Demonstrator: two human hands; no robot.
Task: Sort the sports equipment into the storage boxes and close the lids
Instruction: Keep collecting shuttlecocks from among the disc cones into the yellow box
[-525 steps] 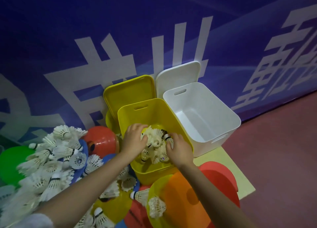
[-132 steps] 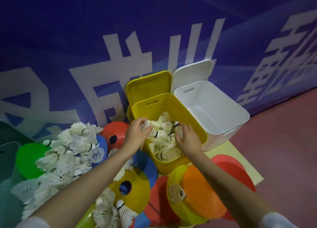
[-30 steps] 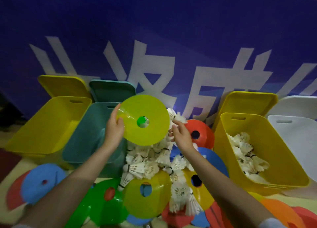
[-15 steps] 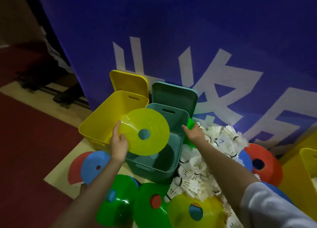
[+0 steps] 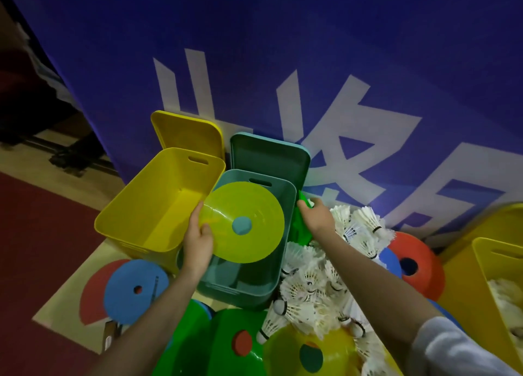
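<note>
Compared with half a second ago, yellow-green disc cone (image 5: 243, 221) lower and further right, now hanging over the open teal box (image 5: 278, 273) rather than straddling the two boxes. Left hand (image 5: 198, 241) still gripping its left edge, thumb on top, fingers curled beneath. Right hand (image 5: 317, 215) still at the teal box's right rim, fingers curled around the top of a green disc cone (image 5: 300, 228) standing on edge between that box and the shuttlecock pile (image 5: 319, 279); how tight the hold is, hard to tell.

Just left of the teal box, touching it, an open yellow box (image 5: 127, 222). Yellow lid (image 5: 186, 133) and teal lid (image 5: 268, 156) propped upright behind their boxes against the blue banner (image 5: 283, 50) with white characters. At far right, another yellow box (image 5: 481, 265) partly filled with shuttlecocks.

Scattered on the floor in front: a blue cone (image 5: 133, 293) over a red one at left, green cones (image 5: 198, 344) and a yellow cone (image 5: 305, 353) along the bottom edge, an orange-red cone (image 5: 416, 265) beyond the pile. Shuttlecocks spilling against the teal box's right wall and over the nearby cones.
</note>
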